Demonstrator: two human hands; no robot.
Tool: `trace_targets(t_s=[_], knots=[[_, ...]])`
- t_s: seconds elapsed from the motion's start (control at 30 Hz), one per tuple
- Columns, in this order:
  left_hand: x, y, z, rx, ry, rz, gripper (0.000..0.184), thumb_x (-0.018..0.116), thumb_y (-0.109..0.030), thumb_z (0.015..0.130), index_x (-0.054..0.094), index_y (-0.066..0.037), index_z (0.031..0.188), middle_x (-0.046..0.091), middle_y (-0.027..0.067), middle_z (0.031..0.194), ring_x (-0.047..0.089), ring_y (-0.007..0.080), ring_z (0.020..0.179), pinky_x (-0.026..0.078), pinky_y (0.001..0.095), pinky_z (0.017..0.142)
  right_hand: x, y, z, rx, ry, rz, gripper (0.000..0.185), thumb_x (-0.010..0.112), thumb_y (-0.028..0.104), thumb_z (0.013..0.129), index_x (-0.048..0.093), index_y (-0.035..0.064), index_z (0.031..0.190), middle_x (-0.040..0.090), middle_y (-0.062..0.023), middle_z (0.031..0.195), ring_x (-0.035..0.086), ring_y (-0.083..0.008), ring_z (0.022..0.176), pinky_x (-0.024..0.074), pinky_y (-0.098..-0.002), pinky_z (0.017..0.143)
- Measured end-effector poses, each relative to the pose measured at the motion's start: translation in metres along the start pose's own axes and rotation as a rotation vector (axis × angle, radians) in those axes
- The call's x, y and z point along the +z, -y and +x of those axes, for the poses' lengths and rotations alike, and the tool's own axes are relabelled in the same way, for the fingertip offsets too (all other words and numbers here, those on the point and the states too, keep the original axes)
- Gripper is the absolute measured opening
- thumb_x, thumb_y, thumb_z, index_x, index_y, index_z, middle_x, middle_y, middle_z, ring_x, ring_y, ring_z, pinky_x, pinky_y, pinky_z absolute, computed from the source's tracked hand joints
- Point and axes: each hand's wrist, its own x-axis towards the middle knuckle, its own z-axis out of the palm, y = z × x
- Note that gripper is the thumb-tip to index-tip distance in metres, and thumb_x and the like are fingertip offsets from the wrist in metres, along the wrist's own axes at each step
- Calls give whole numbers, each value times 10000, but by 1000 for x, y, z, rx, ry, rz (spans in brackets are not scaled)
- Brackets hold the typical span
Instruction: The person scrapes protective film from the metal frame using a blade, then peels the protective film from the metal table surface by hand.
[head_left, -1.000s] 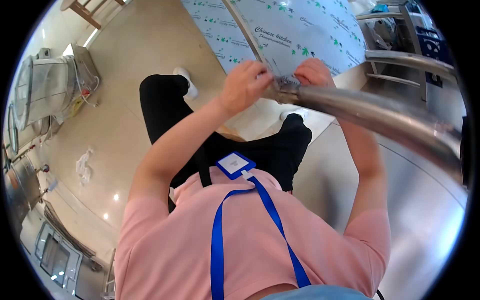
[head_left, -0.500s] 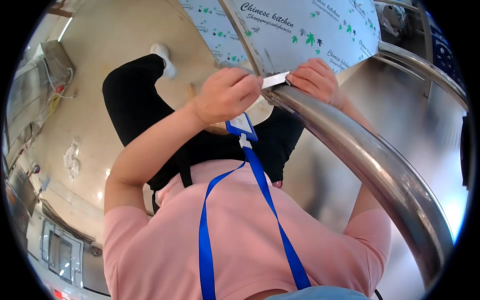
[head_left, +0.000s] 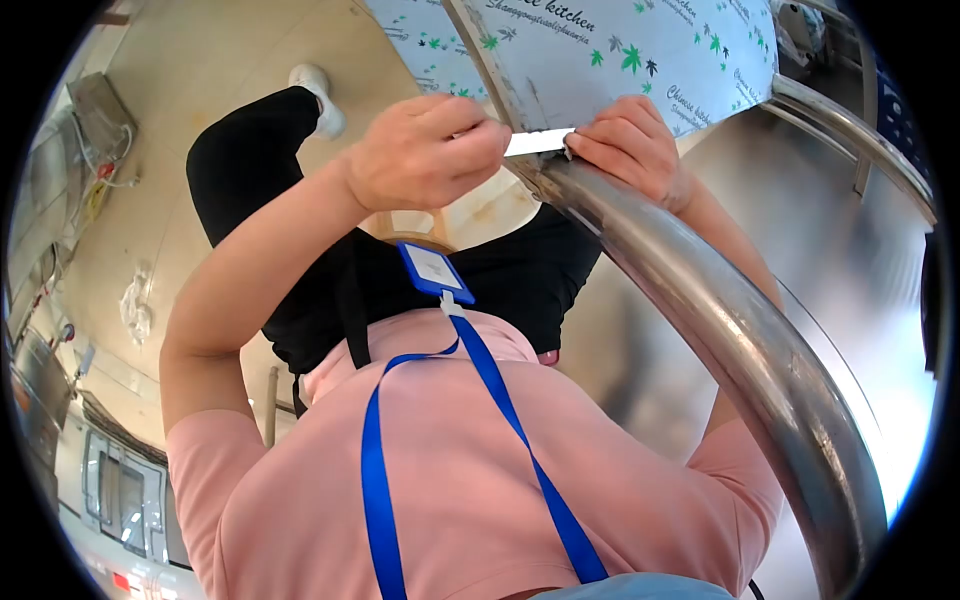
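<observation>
A short, flat white strip (head_left: 536,143) is stretched between my two hands, above the end of a curved polished metal edge (head_left: 700,290). My left hand (head_left: 432,152) is closed, with the strip's left end at its fingertips. My right hand (head_left: 632,150) pinches the other end between thumb and fingers, close over the metal. Whether the strip is tape or another material I cannot tell. Just beyond the hands stands a panel (head_left: 630,60) covered in pale film with green leaves and "kitchen" lettering. A metal strip (head_left: 480,60) runs along the panel's side.
A blue-framed badge (head_left: 435,268) hangs on a blue lanyard (head_left: 510,400) over my lap. Part of a wooden seat (head_left: 425,240) shows between my legs. Crumpled clear plastic (head_left: 137,305) lies on the floor at left, near machinery with cables (head_left: 100,150). A metal rail (head_left: 850,140) curves at upper right.
My left hand has moved left and slightly up, and more of the white strip shows between the hands. The right hand keeps its pinch. The badge has swung left as my body shifted.
</observation>
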Motion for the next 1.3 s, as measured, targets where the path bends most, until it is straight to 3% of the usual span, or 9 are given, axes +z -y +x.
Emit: trace_targets(t_s=[0.13, 0.33, 0.63, 0.87, 1.07, 1.3], knots=[[-3, 7, 8, 44, -41, -86, 144, 684, -19, 641, 570, -35, 728, 472, 14, 675, 477, 138, 594, 372, 234, 456, 1, 0, -1, 5, -10, 20, 266, 636, 95, 624, 585, -18, 859, 546, -79, 774, 516, -225, 681, 412, -317, 628], [-3, 19, 12, 154, -21, -45, 162, 688, -19, 644, 560, -41, 741, 472, 29, 651, 467, 136, 554, 367, 222, 452, 0, -1, 2, 17, -11, 56, 268, 638, 92, 619, 585, -24, 855, 540, -77, 757, 517, -223, 677, 413, -313, 621], [-3, 29, 13, 187, 27, -59, 225, 679, -39, 604, 616, -22, 819, 480, 42, 748, 490, 162, 635, 397, 253, 492, -1, 1, 0, 26, 0, 47, 274, 640, 84, 613, 583, -28, 856, 529, -79, 751, 517, -226, 674, 425, -320, 624], [-1, -25, 1, -80, 14, 45, 358, 593, -96, 569, 624, -4, 914, 484, 53, 787, 489, 183, 684, 403, 271, 545, -7, 4, -1, 12, 7, -26, 282, 648, 76, 600, 583, -27, 855, 535, -86, 757, 522, -226, 674, 433, -320, 615], [7, -24, -4, -32, -33, 81, 424, 547, -128, 552, 618, 9, 947, 484, 40, 787, 485, 167, 683, 392, 259, 567, -8, 5, -3, 4, 11, -77, 278, 641, 77, 593, 587, -32, 844, 541, -89, 760, 526, -223, 669, 436, -322, 611], [10, -22, 6, -3, -41, 96, 369, 579, -109, 577, 629, -23, 933, 490, -1, 778, 483, 136, 694, 364, 245, 551, -14, 10, -13, 18, 49, -126, 278, 616, 84, 572, 592, -31, 824, 541, -89, 752, 527, -215, 662, 426, -311, 595]])
